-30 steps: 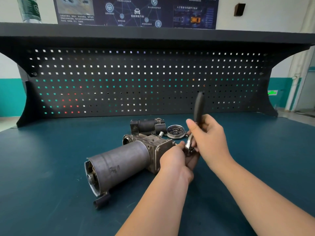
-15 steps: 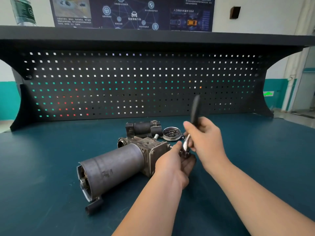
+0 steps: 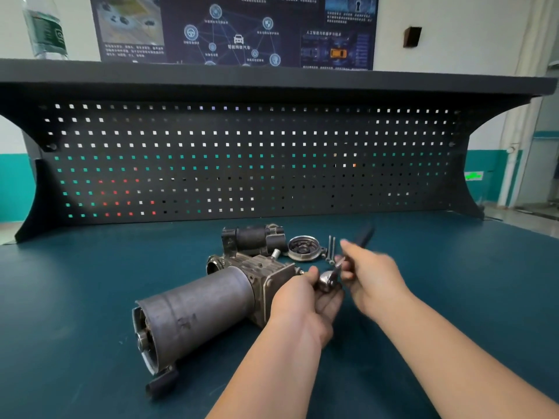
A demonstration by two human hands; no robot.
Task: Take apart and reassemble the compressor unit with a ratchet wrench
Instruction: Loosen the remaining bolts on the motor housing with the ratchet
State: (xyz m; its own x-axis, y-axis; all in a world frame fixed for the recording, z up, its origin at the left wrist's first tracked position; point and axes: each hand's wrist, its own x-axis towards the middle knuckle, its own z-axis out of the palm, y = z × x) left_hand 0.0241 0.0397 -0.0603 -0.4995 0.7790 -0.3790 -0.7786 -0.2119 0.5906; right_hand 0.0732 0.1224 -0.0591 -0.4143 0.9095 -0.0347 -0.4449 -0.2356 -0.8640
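The compressor unit (image 3: 205, 309) lies on its side on the green workbench (image 3: 75, 297). At its right end, the left hand (image 3: 302, 300) pinches the ratchet wrench (image 3: 335, 272) head, while the blurred right hand (image 3: 375, 276) curls round its black handle.

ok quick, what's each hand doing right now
Left hand: holding the head of the ratchet wrench against the compressor unit.
Right hand: gripping the wrench's handle; blurred by motion.

1. A workshop or training room: a teal-topped workbench (image 3: 90, 297) backed by a black pegboard (image 3: 242, 161).
2. An automotive technology poster (image 3: 236, 28) hangs on the wall above the shelf (image 3: 272, 77).
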